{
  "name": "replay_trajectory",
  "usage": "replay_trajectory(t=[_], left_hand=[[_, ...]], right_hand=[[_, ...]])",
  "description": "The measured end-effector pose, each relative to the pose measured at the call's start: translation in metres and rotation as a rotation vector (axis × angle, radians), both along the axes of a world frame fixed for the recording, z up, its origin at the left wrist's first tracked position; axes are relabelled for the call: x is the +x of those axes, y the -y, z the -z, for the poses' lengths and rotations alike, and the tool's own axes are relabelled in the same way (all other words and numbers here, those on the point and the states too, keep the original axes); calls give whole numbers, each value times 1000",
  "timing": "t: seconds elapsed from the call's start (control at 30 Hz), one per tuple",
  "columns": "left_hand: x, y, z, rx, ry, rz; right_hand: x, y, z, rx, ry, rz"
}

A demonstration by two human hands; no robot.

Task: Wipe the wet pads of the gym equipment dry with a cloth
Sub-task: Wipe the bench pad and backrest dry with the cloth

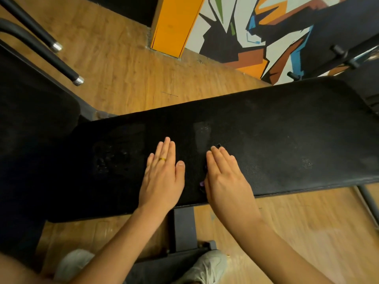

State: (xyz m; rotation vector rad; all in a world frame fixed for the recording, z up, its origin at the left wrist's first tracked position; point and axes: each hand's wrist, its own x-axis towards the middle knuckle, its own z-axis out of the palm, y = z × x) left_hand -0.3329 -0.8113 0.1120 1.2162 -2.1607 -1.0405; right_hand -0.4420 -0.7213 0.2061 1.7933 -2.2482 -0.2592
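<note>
Pressing flat on the black bench pad, both hands sit side by side near its front edge, approx mid-length. L hand: fingers straight, close together, palm on bare pad, gold ring on one finger. R hand: fingers straight & together, pinning a dark cloth underneath, w/ only slivers showing at fingertips & thumb side. Speckled patches glisten just beyond the fingertips & toward the left end.

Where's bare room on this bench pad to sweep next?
Free: the long black padded bench right of the right hand, to its rounded end; also left of the left hand. Crowded: the narrow gap between hands, where dark cloth peeks out.
</note>
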Motion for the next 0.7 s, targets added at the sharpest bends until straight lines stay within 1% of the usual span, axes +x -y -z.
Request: replay_trajectory(t=[0.2,0.3,0.37,0.47,0.53,0.6,0.67,0.7], left_hand=[[1,1,3,-39,-12,-2],[1,1,3,-50,-13,-1],[0,1,3,-45,-20,-4],[-1,1,4,-53,-4,-14],[-2,0,5,-60,-1,-12],[-2,0,5,-57,-5,-8],[-1,0,5,-57,-11,-11],[-1,0,4,-57,-13,-12]], right_hand=[[-33,63,-13,97,22,59],[-57,88,-25,119,59,34],[-59,84,-30,143,99,9],[-48,53,-35,183,122,1],[-40,36,-32,151,133,14],[-35,34,-25,57,146,68],[-31,41,-15,-21,93,119],[-29,45,-12,-28,52,128]])
